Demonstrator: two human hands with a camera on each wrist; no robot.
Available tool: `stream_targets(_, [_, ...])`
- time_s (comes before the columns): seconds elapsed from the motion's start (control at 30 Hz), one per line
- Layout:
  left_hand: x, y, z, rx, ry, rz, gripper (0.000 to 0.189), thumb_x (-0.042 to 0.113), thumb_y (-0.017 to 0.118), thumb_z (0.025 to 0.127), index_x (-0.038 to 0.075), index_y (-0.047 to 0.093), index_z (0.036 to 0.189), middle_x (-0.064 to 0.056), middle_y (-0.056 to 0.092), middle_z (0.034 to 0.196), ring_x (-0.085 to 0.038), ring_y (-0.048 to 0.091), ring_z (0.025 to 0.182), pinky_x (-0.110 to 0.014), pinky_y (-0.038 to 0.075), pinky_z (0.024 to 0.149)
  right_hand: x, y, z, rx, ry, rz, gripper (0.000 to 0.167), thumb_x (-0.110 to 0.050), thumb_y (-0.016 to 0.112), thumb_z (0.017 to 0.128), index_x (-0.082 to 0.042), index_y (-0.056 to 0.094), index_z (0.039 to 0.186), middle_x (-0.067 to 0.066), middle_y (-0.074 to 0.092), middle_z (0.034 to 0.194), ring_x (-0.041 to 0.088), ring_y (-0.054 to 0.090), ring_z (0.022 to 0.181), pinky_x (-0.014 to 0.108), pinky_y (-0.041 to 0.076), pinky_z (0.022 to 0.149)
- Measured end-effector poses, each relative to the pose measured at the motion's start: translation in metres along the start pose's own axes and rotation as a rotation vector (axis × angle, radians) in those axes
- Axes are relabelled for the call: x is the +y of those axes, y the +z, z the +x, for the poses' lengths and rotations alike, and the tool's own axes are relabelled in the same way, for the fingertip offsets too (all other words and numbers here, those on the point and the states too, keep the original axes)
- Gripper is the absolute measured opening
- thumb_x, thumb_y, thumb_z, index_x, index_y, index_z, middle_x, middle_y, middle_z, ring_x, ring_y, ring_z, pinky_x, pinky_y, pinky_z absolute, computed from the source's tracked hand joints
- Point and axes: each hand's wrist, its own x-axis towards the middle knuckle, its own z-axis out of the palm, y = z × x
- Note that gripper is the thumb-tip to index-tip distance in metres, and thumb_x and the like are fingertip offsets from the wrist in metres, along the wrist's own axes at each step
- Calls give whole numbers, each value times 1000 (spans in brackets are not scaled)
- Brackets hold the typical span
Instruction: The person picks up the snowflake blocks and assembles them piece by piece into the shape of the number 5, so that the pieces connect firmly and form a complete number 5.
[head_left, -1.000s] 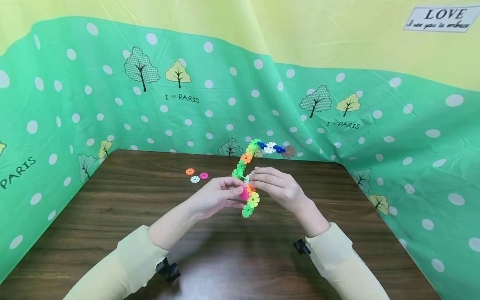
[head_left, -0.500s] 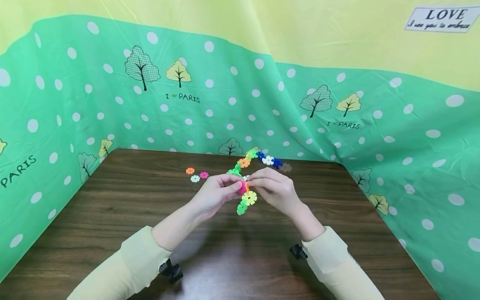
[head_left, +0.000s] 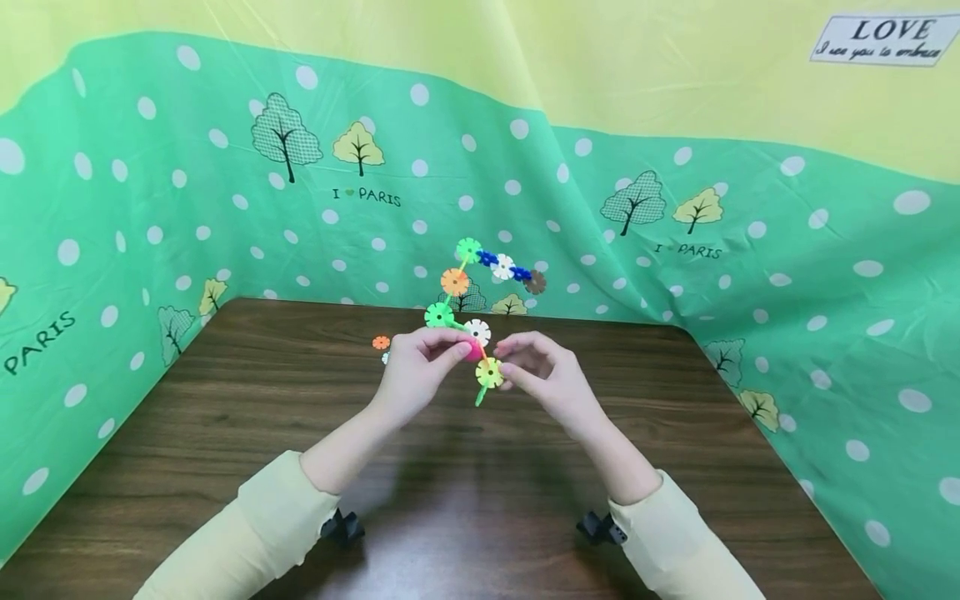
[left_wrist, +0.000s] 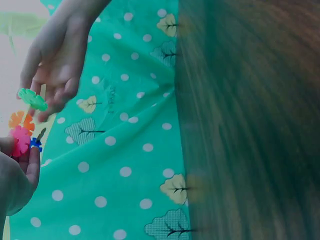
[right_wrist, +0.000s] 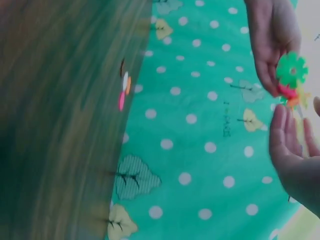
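Note:
A chain of flower-shaped snap discs is held up above the table. My left hand [head_left: 416, 367] pinches its pink disc [head_left: 473, 350] between thumb and fingers. Beside the pink disc sit a white disc [head_left: 477, 333] and a yellow disc [head_left: 489, 372], with a green disc [head_left: 480, 395] seen edge-on at the lower end. Upward the chain runs through a green disc [head_left: 439, 316] and an orange disc [head_left: 454, 282], then bends right to a brown disc [head_left: 536, 282]. My right hand [head_left: 551, 383] is close to the yellow disc, its fingers loosely bent and apart, gripping nothing.
Loose discs lie on the wooden table [head_left: 300, 400] left of the chain: an orange one [head_left: 381, 342] and others partly behind my left hand. The right wrist view shows a loose pink disc [right_wrist: 121, 101] there. A green dotted curtain [head_left: 420, 200] stands behind the table.
My left hand has raised the chain and turned it, so its upper end is higher and further left. My right fingers have come off the discs and spread apart.

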Motion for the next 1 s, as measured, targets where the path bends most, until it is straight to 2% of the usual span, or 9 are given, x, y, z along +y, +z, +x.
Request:
stream_targets(0.13, [18,-2,1,26,35,29,16,2,70,83,-3,72,97,-16,72,91,-15,67,83,-23,55,76,1,7,-3,-36,197,167,29,-12,68,87,2,58,110,12,66,92,21,66,73,39,57,73])
stream_targets(0.23, [31,0,-1,38,49,38,16,0,70,82,-6,71,97,-18,71,91,-18,68,83,-24,55,77,2,13,-2,-45,253,264,23,-12,67,88,-1,59,106,9,67,86,18,67,72,39,57,74])
stream_targets(0.4, [34,1,-3,66,53,3,16,0,70,82,-5,71,97,-17,71,91,-19,69,82,-26,55,78,0,15,1,-23,271,362,6,-6,64,89,-8,66,94,6,67,86,17,68,76,41,56,80])
stream_targets(0.57, [13,-2,-7,30,18,-91,18,7,72,82,0,73,99,-13,72,94,-18,69,86,-30,55,81,-7,9,2,3,265,404,16,1,62,88,-12,72,88,4,68,91,17,68,83,42,53,86])
stream_targets(0.63, [4,-3,-10,17,-6,-117,18,10,73,81,2,74,98,-11,72,93,-19,69,83,-32,56,77,-10,5,2,7,243,402,18,2,62,89,-12,72,88,4,68,92,17,68,84,42,53,86])
stream_targets(0.83, [2,0,-21,-6,-110,-145,23,11,75,81,-3,72,99,-13,72,90,-18,69,69,-33,58,69,-17,-5,2,21,171,378,16,1,62,88,-11,72,90,5,69,90,18,68,84,45,51,86])
stream_targets(1.0, [2,2,-24,-27,-136,-140,21,11,75,80,0,73,97,-15,72,89,-18,69,69,-34,58,69,-20,-7,2,42,161,346,13,-1,64,88,-10,73,92,5,70,90,19,68,85,48,50,87])
